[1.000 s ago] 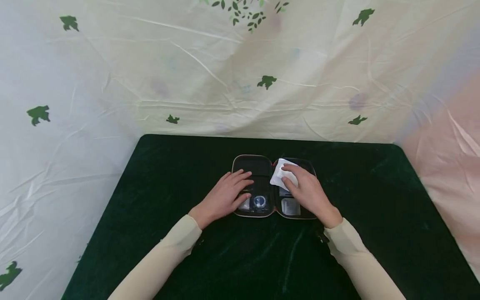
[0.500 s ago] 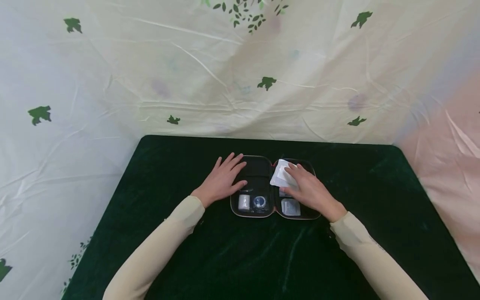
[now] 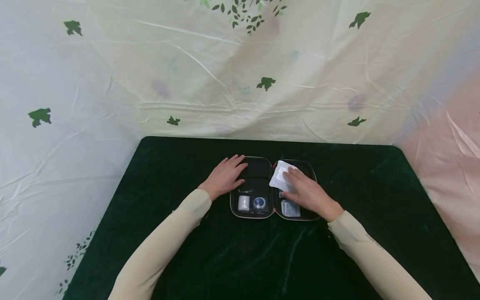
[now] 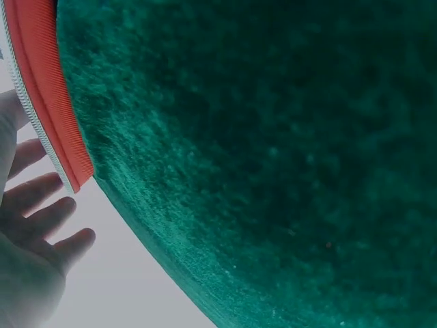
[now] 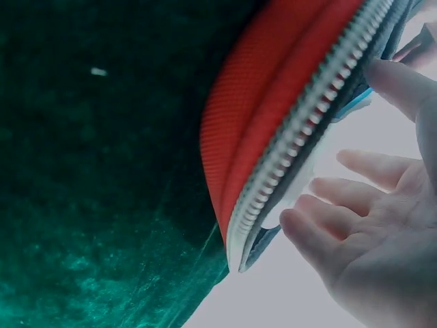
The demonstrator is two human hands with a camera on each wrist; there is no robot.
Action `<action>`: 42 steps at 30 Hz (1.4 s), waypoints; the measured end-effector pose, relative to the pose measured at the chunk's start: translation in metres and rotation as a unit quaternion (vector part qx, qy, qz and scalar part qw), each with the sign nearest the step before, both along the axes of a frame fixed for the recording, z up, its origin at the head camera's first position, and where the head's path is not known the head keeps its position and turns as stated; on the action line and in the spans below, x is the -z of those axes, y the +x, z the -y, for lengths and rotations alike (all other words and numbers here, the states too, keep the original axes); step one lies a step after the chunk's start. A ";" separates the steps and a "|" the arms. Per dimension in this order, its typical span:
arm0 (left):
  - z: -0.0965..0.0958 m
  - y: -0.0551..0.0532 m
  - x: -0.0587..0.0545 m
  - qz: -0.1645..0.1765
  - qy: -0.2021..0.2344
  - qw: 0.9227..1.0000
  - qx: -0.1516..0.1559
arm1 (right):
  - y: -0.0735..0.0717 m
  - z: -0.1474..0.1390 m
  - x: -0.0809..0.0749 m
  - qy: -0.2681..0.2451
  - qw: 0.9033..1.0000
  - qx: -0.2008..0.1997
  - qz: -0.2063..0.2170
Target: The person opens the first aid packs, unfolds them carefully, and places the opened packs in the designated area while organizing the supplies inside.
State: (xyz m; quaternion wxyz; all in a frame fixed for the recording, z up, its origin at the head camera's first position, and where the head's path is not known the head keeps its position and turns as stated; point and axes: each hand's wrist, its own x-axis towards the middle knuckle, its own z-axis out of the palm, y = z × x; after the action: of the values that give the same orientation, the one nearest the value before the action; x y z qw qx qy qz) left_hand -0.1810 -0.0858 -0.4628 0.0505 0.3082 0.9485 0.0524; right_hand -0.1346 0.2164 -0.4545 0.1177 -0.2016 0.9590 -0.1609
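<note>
An unfolded zip case (image 3: 258, 187) with a black inside lies on the green cloth; its red side and zip (image 5: 273, 116) fill part of the right wrist view. My left hand (image 3: 225, 176), fingers extended, lies over the outer left edge of its left half. My right hand (image 3: 306, 192) reaches over the right half, its outstretched fingers resting on a white square packet (image 3: 278, 177) and covering part of it. Below that hand another pale packet (image 3: 290, 208) sits in the case. The left half holds a white roll (image 3: 243, 203) and a round blue-and-white item (image 3: 259, 203).
A dark green velvety cloth (image 3: 232, 258) covers the table around the case. Pale fabric (image 3: 210, 79) with green bird and leaf prints hangs behind the table and along both sides.
My left hand has moved from inside the left half to its outer edge, uncovering the white roll. My right fingers have straightened over the white packet, which stays about where it was.
</note>
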 end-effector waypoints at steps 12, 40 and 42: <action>0.005 -0.002 0.001 -0.028 0.053 0.998 0.016 | 0.006 -0.004 -0.006 -0.060 0.997 -0.009 -0.058; 0.004 -0.011 -0.006 0.053 0.103 0.992 -0.047 | 0.033 0.050 -0.005 -0.169 0.960 -0.107 -0.197; 0.004 -0.011 -0.006 0.055 0.104 0.992 -0.048 | 0.034 0.053 -0.003 -0.163 0.959 -0.115 -0.202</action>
State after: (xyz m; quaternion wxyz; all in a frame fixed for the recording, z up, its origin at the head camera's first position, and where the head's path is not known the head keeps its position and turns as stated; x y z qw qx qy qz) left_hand -0.1916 -0.0902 -0.4563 0.0675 0.2624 0.9474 0.1702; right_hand -0.1008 0.1633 -0.4513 -0.0948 -0.3549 0.8939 -0.2568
